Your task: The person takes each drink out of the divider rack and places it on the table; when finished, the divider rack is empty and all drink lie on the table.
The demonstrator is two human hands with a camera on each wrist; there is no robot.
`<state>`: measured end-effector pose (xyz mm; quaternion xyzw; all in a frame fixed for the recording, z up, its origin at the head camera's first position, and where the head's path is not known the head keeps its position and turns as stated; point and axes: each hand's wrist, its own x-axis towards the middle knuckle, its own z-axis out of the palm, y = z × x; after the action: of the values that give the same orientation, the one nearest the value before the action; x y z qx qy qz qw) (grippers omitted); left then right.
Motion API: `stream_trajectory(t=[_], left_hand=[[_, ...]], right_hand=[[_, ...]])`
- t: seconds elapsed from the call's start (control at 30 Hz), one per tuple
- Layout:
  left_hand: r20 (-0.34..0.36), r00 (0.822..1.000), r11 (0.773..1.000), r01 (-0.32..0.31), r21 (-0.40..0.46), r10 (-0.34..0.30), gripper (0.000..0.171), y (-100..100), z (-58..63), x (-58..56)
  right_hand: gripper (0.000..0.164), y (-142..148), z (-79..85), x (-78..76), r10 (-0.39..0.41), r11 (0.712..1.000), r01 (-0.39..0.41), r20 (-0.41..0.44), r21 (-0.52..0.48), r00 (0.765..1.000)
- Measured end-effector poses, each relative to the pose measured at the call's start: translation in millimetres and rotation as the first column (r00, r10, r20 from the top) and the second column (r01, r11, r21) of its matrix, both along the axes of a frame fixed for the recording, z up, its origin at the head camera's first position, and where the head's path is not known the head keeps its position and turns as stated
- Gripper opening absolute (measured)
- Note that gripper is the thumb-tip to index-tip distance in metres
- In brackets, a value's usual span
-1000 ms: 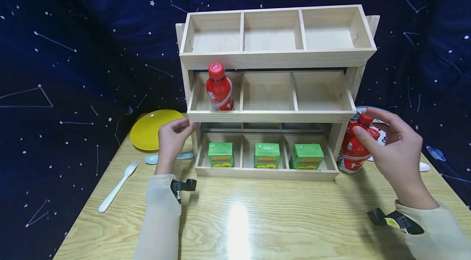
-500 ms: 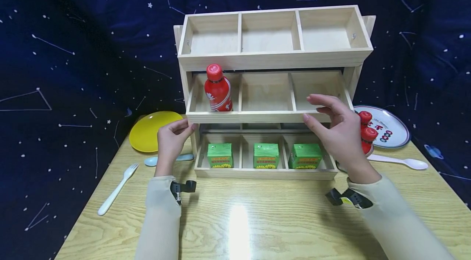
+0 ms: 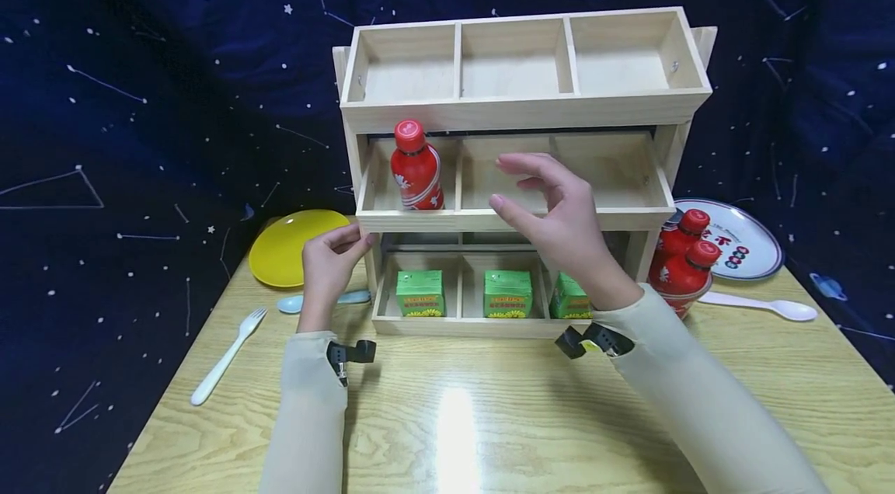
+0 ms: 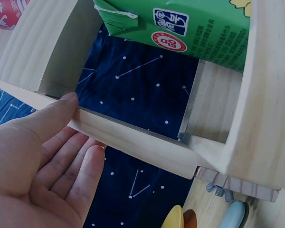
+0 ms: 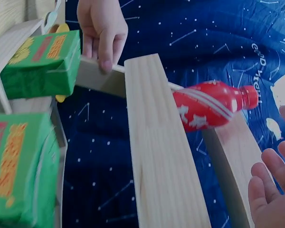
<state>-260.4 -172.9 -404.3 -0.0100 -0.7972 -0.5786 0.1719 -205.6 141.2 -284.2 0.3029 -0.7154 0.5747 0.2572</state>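
A wooden three-tier shelf (image 3: 524, 115) stands in the head view. My left hand (image 3: 329, 269) pinches its left upright between thumb and fingers; the left wrist view shows the thumb (image 4: 61, 107) lying along this upright (image 4: 133, 138). In the middle tier's left compartment stands a red bottle (image 3: 417, 174) with white patterns. My right hand (image 3: 559, 214) hovers before the middle compartment, thumb and fingers spread apart, holding nothing. Its fingers (image 5: 270, 175) appear short of the red bottle (image 5: 204, 105) in the right wrist view.
Green drink cartons (image 3: 420, 293) sit in the bottom tier's compartments. Two more red bottles (image 3: 688, 276) stand right of the shelf, before a white plate (image 3: 758, 234) and a pale spoon (image 3: 790, 310). At left lie a yellow plate (image 3: 280, 249), a blue spoon (image 3: 290, 304) and a white fork (image 3: 227, 358).
My right hand has moved left, from around a red bottle at the right of the shelf to in front of the middle tier. The left hand keeps its place on the upright.
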Motion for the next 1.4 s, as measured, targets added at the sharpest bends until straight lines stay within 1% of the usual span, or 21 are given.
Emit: stream_trajectory(t=[0.17,0.3,0.43,0.6,0.63,0.73,0.87,1.0,1.13,1.23,1.4], left_hand=[[0.0,1.0,1.0,-0.001,-0.001,0.001,0.039,3,1.9,-2.8],[-0.009,1.0,1.0,0.004,-0.006,-0.004,0.04,4,2.3,-5.7],[-0.019,1.0,1.0,0.0,0.004,0.0,0.039,3,2.2,-6.6],[-0.018,1.0,1.0,0.001,0.013,-0.001,0.038,2,0.2,-4.3],[-0.021,1.0,1.0,0.004,0.013,-0.003,0.038,2,-0.5,-4.1],[-0.03,0.999,1.0,0.012,0.02,-0.012,0.038,3,-2.6,-2.7],[-0.01,1.0,1.0,0.005,0.012,-0.005,0.037,6,-7.7,-0.1],[0.004,1.0,1.0,0.011,0.004,-0.011,0.04,8,-9.9,-1.3],[-0.017,1.0,1.0,0.014,0.002,-0.014,0.04,6,-6.7,-2.9],[-0.027,1.0,1.0,0.003,0.002,-0.003,0.038,2,-4.0,-1.8],[-0.022,1.0,1.0,0.005,0.01,-0.004,0.037,-1,-0.4,0.0]], right_hand=[[0.046,-22,23.2,5.7,0.031,0.998,-0.032,0.025,0.045,0.999],[0.048,-36,35.1,1.7,0.029,0.995,-0.032,0.034,0.097,0.999],[0.051,-50,41.3,-6.4,0.049,0.992,-0.054,0.046,0.118,0.998],[0.05,-66,45.2,-16.7,0.095,0.993,-0.096,0.02,0.068,0.995],[0.05,-69,45.3,-19.5,0.104,0.993,-0.104,0.013,0.057,0.995],[0.051,-75,37.4,-36.4,0.102,0.993,-0.102,0.006,0.055,0.995],[0.05,-76,20.5,-56.3,0.081,0.992,-0.085,0.044,0.096,0.996],[0.048,-77,16.5,-58.8,0.071,0.991,-0.077,0.058,0.108,0.996],[0.047,-81,17.6,-59.5,0.068,0.996,-0.069,0.016,0.055,0.998],[0.048,-85,20.0,-58.5,0.081,0.997,-0.082,-0.039,0.0,0.996],[0.047,-85,36.1,-46.5,0.104,0.99,-0.116,-0.147,-0.079,0.984]])
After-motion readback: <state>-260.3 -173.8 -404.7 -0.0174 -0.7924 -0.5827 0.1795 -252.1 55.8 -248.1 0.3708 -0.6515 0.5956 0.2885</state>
